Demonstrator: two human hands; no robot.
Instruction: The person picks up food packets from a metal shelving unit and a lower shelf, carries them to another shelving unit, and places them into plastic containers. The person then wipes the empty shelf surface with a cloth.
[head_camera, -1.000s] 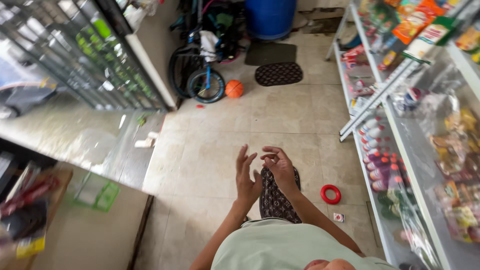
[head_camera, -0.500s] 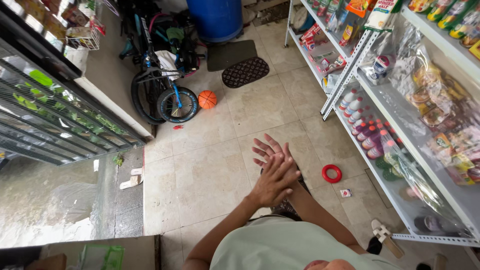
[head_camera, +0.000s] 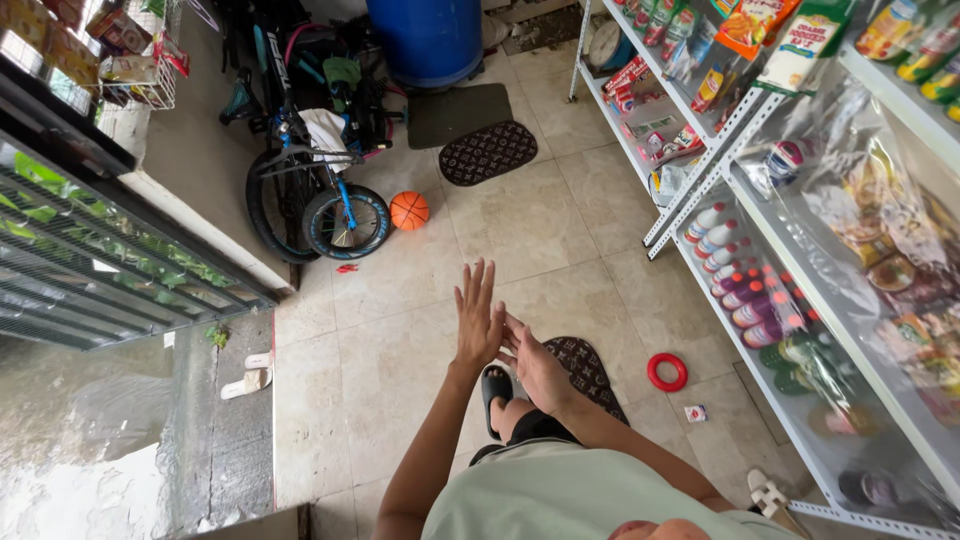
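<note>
Head view: left hand (head_camera: 477, 318) raised, fingers spread, holding nothing; right hand (head_camera: 535, 365) open and empty, just beside it, touching at the palm, above the dark mat (head_camera: 590, 368).

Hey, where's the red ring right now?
In the head view, the red ring lies flat on the tiled floor, right of the patterned mat and the right hand, near the shelf's bottles.

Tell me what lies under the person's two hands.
Under the left hand and right hand: a sandalled foot, a dark patterned mat and tiled floor. The mat's near end is hidden.
</note>
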